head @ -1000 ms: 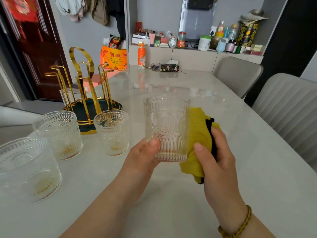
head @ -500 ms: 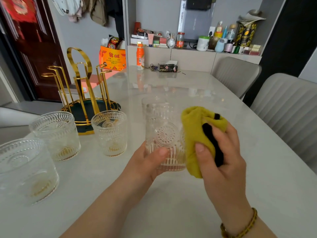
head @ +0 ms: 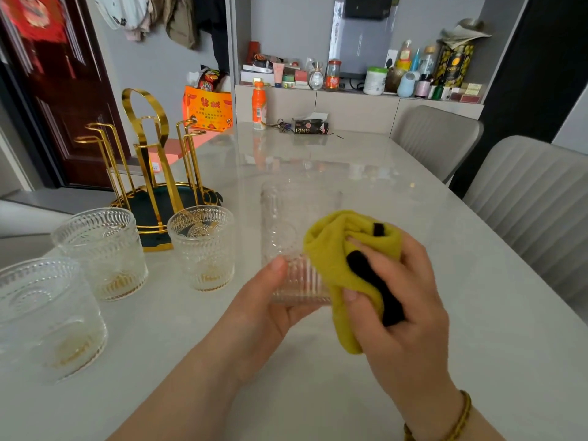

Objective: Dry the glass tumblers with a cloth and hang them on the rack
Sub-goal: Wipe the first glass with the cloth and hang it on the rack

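Observation:
My left hand (head: 257, 310) grips an embossed clear glass tumbler (head: 286, 224) by its base, upright above the table. My right hand (head: 404, 300) holds a bunched yellow cloth with a black edge (head: 337, 259) pressed against the tumbler's right side. Three more embossed tumblers stand upright on the table to the left: one (head: 203, 246) in front of the rack, one (head: 101, 249) further left, and one (head: 44, 316) nearest at the left edge. The gold wire rack with a dark green tray (head: 149, 173) stands behind them, with nothing hanging on its prongs.
The pale marble table (head: 413, 198) stretches ahead; at its far end stand an orange bottle (head: 259, 105), keys and a dark tissue box (head: 310, 126). Two grey chairs (head: 525, 198) line the right side. A cluttered shelf sits behind.
The tumbler has sunk a little lower in my left hand. My right hand has brought the cloth from behind the glass round to its front right side, bunched up more.

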